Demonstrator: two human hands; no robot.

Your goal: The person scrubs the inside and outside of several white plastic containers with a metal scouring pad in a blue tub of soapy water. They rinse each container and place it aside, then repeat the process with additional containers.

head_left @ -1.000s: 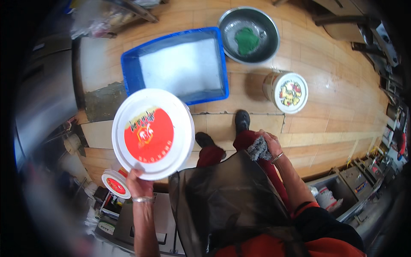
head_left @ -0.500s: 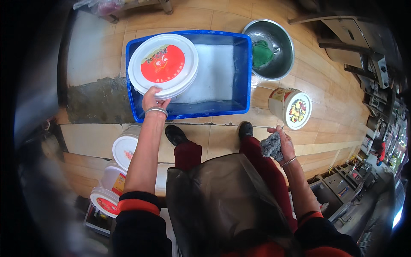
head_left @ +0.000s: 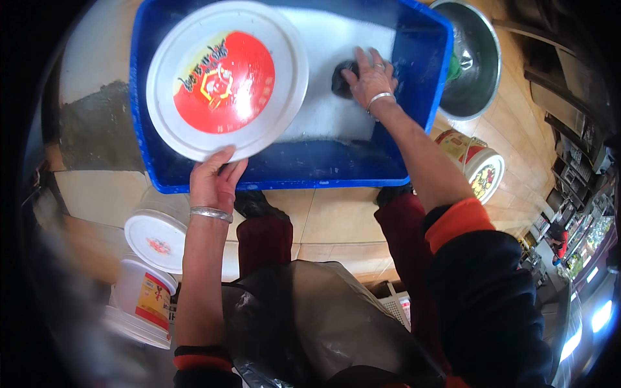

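My left hand [head_left: 217, 184] grips the near rim of a round white bucket lid [head_left: 288, 90] with a red printed patch. The lid is tilted over the left part of a blue rectangular tub [head_left: 284, 176]; whatever is beneath it is hidden. Inside the tub lies white, sudsy water [head_left: 317, 113]. My right hand [head_left: 378, 81] reaches into the tub's right half, its thumb and fingers around a dark, wet scouring pad [head_left: 343, 79] at the water's surface.
Right of the tub stands a steel basin [head_left: 482, 71] with a green cloth [head_left: 453, 66]. A white tub with a patterned lid [head_left: 484, 174] lies on its side below it. Several white buckets [head_left: 155, 239] are at lower left. Kitchen equipment [head_left: 569, 129] lines the far right.
My right hand has moved from beside my knee into the blue tub, taking the scouring pad to the water. My left hand keeps its hold on the rim. The view has come closer.
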